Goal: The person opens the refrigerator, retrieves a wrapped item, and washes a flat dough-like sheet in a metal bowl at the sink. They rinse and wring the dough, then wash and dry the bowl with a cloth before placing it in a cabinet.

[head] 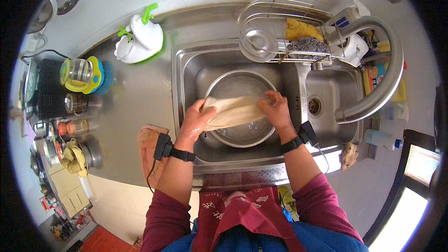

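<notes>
A wet beige cloth (238, 112) is stretched sideways between my two hands, above a round stainless steel basin (241, 141). My left hand (197, 119) grips the cloth's left end, thumb on top, with water glistening on the skin. At the opposite end, my right hand (278, 110) pinches the cloth between thumb and fingers. The basin sits in the large bowl of a steel double sink (189, 73) and appears to hold some clear water with a few bubbles. Part of the basin is hidden behind the cloth and my hands.
A curved steel faucet (395, 63) arches over the small sink bowl (334, 87). Behind the sink, a wire rack (259, 15) holds a yellow sponge (302, 29) and a steel scourer (308, 47). An orange cloth (150, 147) lies left of the sink; a white-green hand-crank appliance (147, 38) stands farther back.
</notes>
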`<state>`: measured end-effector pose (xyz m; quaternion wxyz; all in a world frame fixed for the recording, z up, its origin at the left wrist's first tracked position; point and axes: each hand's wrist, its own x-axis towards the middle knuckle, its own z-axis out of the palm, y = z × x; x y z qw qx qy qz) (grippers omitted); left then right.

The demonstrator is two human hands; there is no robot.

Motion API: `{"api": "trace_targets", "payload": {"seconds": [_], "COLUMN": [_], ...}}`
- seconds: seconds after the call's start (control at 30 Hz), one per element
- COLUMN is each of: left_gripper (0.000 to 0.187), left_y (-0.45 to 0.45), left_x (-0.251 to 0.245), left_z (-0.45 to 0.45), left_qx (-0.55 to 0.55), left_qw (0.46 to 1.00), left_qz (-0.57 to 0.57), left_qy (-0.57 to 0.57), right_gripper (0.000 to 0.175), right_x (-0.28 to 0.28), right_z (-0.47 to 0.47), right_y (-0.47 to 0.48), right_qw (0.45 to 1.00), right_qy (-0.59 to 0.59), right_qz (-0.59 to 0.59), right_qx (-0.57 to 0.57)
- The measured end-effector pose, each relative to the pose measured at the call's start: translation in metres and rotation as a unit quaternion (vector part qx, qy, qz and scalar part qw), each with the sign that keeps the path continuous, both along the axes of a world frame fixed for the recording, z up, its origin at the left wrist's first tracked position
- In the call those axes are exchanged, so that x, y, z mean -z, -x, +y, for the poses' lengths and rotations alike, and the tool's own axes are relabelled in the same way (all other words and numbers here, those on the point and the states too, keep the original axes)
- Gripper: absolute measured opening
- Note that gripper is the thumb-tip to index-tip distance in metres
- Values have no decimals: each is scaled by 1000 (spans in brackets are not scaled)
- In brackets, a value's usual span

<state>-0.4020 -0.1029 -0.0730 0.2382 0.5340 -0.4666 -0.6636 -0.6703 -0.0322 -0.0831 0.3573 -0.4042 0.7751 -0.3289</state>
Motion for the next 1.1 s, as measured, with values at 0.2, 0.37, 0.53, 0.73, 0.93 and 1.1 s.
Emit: {"api": "trace_targets", "payload": {"seconds": [0.2, 0.37, 0.53, 0.73, 0.93, 1.1], "left_gripper": [57, 74, 68, 37, 33, 36], "left_y": [21, 62, 62, 66, 79, 78], "left_x": [39, 56, 57, 75, 55, 49], "left_z": [27, 35, 24, 30, 43, 39], "left_qx": [89, 19, -110, 21, -121, -164], "left_qw": [943, 993, 910, 955, 964, 981], "left_qz": [-242, -100, 227, 277, 145, 33], "left_qy": [211, -63, -328, -98, -185, -102], "right_gripper": [62, 54, 35, 23, 29, 26], "right_x": [40, 61, -8, -50, 7, 46], "right_z": [7, -1, 15, 20, -2, 2], "right_y": [-17, -34, -52, -90, -54, -32], "right_qw": [946, 985, 970, 963, 953, 941], "right_qy": [-17, -121, 137, 230, 160, 50], "right_qz": [289, 74, -41, 10, 188, 301], "right_qx": [-144, -97, -195, -141, -174, -149]}}
